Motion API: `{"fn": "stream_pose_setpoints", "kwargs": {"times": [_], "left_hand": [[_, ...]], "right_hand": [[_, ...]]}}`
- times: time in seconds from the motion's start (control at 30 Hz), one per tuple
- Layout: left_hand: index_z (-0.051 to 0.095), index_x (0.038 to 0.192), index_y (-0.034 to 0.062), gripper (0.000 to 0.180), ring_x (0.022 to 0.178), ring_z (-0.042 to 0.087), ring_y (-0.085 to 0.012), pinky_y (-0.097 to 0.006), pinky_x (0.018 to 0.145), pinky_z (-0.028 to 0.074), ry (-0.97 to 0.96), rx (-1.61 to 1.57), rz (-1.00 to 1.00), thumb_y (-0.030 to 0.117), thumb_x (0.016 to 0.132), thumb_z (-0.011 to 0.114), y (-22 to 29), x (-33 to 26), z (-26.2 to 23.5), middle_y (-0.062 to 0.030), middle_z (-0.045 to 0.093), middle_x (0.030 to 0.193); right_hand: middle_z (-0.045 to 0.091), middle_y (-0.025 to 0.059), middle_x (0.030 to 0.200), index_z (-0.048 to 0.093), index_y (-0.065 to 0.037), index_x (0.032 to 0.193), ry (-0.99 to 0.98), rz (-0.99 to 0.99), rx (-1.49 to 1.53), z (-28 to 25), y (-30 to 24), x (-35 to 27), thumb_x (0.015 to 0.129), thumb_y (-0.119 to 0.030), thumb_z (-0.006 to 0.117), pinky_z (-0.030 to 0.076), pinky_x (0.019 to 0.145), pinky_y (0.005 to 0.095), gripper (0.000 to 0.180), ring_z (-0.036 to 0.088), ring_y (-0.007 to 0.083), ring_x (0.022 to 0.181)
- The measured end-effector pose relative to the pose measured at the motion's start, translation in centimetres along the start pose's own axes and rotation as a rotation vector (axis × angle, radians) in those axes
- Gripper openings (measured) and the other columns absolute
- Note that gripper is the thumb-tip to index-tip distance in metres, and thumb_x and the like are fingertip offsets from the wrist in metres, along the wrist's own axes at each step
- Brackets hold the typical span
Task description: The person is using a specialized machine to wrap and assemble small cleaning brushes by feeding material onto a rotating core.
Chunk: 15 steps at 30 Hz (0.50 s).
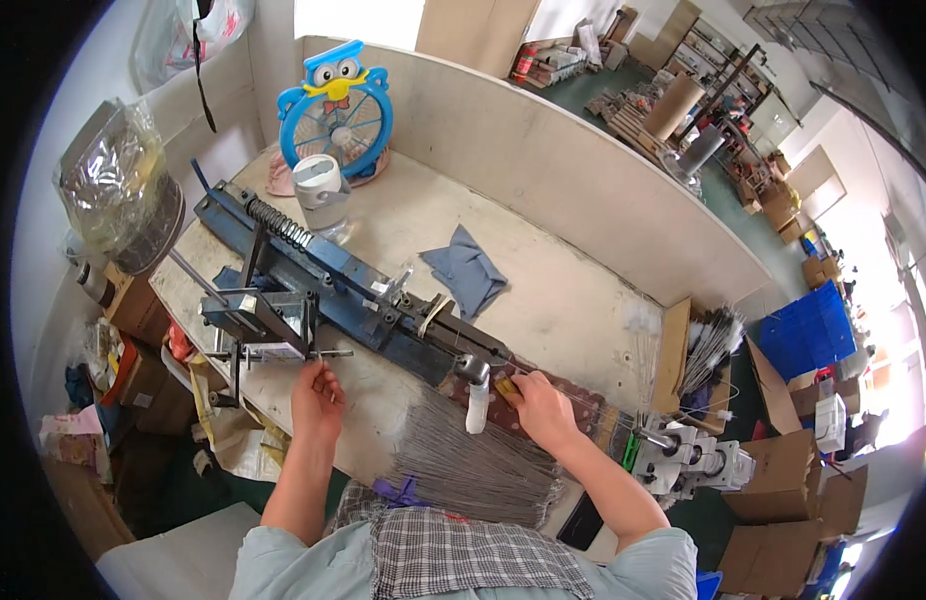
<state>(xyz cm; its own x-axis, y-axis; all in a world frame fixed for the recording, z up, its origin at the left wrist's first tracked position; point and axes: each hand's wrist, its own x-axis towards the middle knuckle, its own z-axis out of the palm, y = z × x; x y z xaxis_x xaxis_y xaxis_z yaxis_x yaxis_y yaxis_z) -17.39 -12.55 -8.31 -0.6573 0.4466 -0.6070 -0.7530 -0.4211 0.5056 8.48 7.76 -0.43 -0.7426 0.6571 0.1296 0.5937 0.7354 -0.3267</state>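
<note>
My left hand (320,398) is at the near side of a dark metal clamp fixture (263,322), its fingers curled together below a thin metal rod (333,353). Whatever those fingertips hold, if anything, is too small to make out. On the right, my right hand (543,408) has its fingers closed at a small yellow-brown piece (506,388), above a dark red spotted cloth (583,400). Beside it stands a lever with a white-wrapped handle (477,408). A long blue metal bench machine (333,300) with a coil spring (278,222) runs diagonally between the hands and the far side.
A bundle of thin grey wires (463,460) covers the near table edge. Farther back are a grey-blue cloth (466,272), a clear jar with a white lid (323,195) and a blue fan (338,120). A metal mechanism (688,460) and a black phone (581,522) lie right.
</note>
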Motion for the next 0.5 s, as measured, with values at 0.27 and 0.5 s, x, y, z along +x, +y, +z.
{"fn": "stream_pose_setpoints", "kwargs": {"times": [0.27, 0.5], "left_hand": [[0.061, 0.091, 0.0022, 0.015, 0.064, 0.054, -0.0098, -0.023, 0.058, 0.044, -0.501, 0.552, -0.213, 0.016, 0.089, 0.058, -7.2, -11.2, 7.7, -0.0043, 0.062, 0.078], [0.060, 0.094, 0.0016, 0.016, 0.062, 0.051, -0.0082, -0.022, 0.059, 0.043, -0.727, 0.585, -0.121, 0.017, 0.091, 0.057, -15.0, -11.0, 14.0, -0.0041, 0.061, 0.080]], "right_hand": [[0.060, 0.0102, 0.084, 0.063, -0.006, 0.088, -0.312, -0.103, 0.106, -7.2, 0.2, -2.9, 0.081, -0.020, 0.061, 0.050, 0.072, 0.0392, 0.016, 0.061, 0.0285, 0.081], [0.063, 0.0119, 0.086, 0.064, -0.003, 0.096, -0.099, 0.189, 0.579, -9.2, 5.2, -2.7, 0.079, -0.012, 0.063, 0.047, 0.066, 0.0305, 0.019, 0.060, 0.0236, 0.075]]}}
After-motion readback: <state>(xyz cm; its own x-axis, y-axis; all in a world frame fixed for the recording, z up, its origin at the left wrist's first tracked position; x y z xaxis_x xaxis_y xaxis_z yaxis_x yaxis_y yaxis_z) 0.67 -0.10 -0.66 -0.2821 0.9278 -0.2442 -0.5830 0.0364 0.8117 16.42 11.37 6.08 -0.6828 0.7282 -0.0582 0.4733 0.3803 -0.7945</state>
